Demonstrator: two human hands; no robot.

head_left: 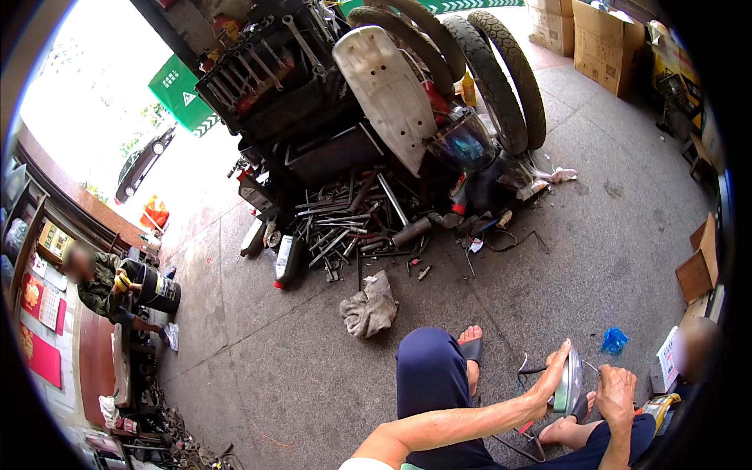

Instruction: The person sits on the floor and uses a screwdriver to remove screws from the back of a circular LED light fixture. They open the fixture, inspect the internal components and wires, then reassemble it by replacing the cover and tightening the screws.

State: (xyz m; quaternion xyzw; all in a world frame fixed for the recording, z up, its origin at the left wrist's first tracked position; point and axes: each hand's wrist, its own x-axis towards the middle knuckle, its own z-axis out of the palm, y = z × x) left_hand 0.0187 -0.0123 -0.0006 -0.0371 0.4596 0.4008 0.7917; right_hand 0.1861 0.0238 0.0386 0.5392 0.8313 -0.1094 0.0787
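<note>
At the lower right, my left hand [553, 385] grips a round lamp-like part [575, 382] with a silvery rim, steadying it from its left side. Dark cables [534, 369] hang beside that hand. My right hand [617, 389] is closed just right of the part, and a thin metal rod [592, 366] sticks out from its fingers toward the rim. Whether the rod touches the rim, I cannot tell. Both hands are over my sandalled foot [558, 429], between my knees.
Loose tools and a hammer [411, 232] lie before a dark tool cart [313, 125]. A grey rag [370, 305] and a crumpled blue wrapper [615, 340] are on the floor. Tyres [487, 82] stand behind. A seated person [102, 282] is at left, cardboard boxes [601, 43] at back right.
</note>
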